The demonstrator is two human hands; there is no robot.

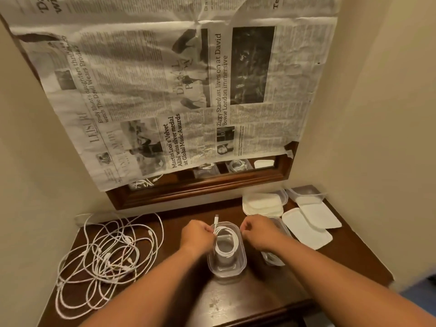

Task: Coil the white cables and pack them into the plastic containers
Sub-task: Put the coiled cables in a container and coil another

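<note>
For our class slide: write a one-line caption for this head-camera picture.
Both hands, left and right, tuck a coiled cable into a clear container; tangled cables wait beside it.

The single head-worn wide-angle view looks steeply down and forward over a dark wooden table (close, forearms filling the bottom) toward a newspaper-covered mirror.

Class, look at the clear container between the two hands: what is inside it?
A coiled white cable lies inside the clear container, one connector end poking over the far rim. The left hand covers the coil's left edge.
</note>
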